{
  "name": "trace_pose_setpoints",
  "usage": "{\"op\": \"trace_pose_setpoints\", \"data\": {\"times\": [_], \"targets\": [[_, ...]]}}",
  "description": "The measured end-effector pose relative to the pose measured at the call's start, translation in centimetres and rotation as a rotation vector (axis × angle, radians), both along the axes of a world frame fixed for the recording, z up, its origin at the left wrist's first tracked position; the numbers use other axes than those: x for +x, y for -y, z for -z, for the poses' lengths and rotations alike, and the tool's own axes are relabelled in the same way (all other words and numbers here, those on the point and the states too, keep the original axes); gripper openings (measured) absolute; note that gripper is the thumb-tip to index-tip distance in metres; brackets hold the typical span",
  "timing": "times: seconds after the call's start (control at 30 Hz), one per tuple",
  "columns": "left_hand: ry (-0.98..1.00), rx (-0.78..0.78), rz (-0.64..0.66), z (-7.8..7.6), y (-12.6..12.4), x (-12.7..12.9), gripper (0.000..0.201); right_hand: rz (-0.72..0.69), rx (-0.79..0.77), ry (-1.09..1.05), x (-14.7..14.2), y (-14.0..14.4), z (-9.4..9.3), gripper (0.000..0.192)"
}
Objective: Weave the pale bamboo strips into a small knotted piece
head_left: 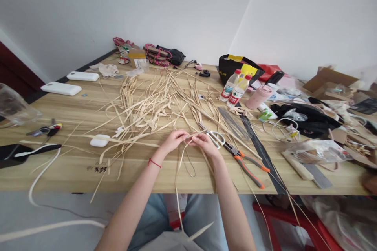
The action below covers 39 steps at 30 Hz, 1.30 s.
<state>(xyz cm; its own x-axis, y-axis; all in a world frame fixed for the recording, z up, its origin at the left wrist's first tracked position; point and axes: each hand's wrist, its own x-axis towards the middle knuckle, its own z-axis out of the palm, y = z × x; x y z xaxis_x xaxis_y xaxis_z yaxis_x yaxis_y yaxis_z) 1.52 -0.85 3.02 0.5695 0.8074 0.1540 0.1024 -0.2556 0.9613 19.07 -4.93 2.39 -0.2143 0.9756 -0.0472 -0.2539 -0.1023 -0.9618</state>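
Knees in blue trousers show lowest in the view, with pale strip ends hanging down between them. Just above, at the near edge of the bench [73,172], the left hand [173,140] and the right hand [206,143] meet almost touching, both sets of fingers pinched on one straw strip [180,164]. The strip runs between the two hands, loops below them and trails off the bench edge toward the lap. It looks light, thin and flexible, likely to crease or split if bent sharply, so a judgement is that it handles best pinched flat between thumb and forefinger close to the working point, as both hands now grip it. A red cord circles the left wrist.

Just right of the right hand lie white-handled scissors [216,138], and beside them orange-handled pliers [246,162]. A dark ruler [259,147] runs diagonally past these. Left of the hands sits a white earbud case [99,140].

Farther back, a loose pile of straw [153,102] spreads over the middle of the bench. Beyond it to the right stand two water bottles [235,89] and a pink cup [258,97], with a black bag [235,66] near the wall. Two white power banks [72,82] lie at far left.
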Motion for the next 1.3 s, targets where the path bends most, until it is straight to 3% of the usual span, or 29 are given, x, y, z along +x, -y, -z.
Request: {"op": "trace_pose_setpoints", "data": {"times": [0.23, 0.4, 0.57, 0.67, 0.8, 0.93, 1.0, 1.1, 1.17, 1.23, 1.3], "targets": [[0.008, 0.008, -0.042, 0.0, 0.1, 0.2, 0.022, 0.048, 0.024, 0.030, -0.2, 0.2, -0.1, 0.030], [0.018, 0.028, -0.088, 0.0, 0.3, 0.4, 0.025, 0.203, 0.085, 0.024, -0.3, -0.1, 0.2, 0.024], [0.037, 0.025, -0.160, -0.1, 0.0, -0.1, 0.025, 0.592, 0.181, -0.164, 1.8, -0.9, 0.6, 0.022], [0.042, 0.022, -0.173, 0.0, -0.1, -0.2, 0.026, 0.790, 0.248, -0.214, 4.3, -1.1, 0.8, 0.023], [0.040, -0.015, -0.198, 0.1, -0.2, -0.3, 0.026, 1.160, 0.382, -0.244, 8.1, -0.4, 0.7, 0.021], [0.069, -0.001, -0.252, 0.5, -0.3, -0.3, 0.026, 1.269, 0.387, -0.254, 11.1, -0.8, -1.9, 0.022], [0.081, 0.002, -0.257, 0.7, -0.4, -0.2, 0.026, 1.318, 0.429, -0.170, 12.1, -2.1, -4.3, 0.024], [0.089, -0.009, -0.256, 1.0, -0.4, -0.1, 0.025, 1.405, 0.636, -0.082, 12.9, -4.5, -8.4, 0.022], [0.105, -0.008, -0.256, 1.0, -0.4, -0.1, 0.025, 1.374, 0.750, 0.005, 12.9, -5.6, -10.2, 0.022], [0.123, -0.005, -0.247, 1.0, -0.4, 0.0, 0.027, 1.270, 0.787, 0.181, 12.3, -6.0, -10.8, 0.029], [0.139, -0.003, -0.233, 1.0, -0.4, 0.2, 0.028, 1.102, 0.704, 0.377, 10.7, -5.8, -9.9, 0.064]]}}
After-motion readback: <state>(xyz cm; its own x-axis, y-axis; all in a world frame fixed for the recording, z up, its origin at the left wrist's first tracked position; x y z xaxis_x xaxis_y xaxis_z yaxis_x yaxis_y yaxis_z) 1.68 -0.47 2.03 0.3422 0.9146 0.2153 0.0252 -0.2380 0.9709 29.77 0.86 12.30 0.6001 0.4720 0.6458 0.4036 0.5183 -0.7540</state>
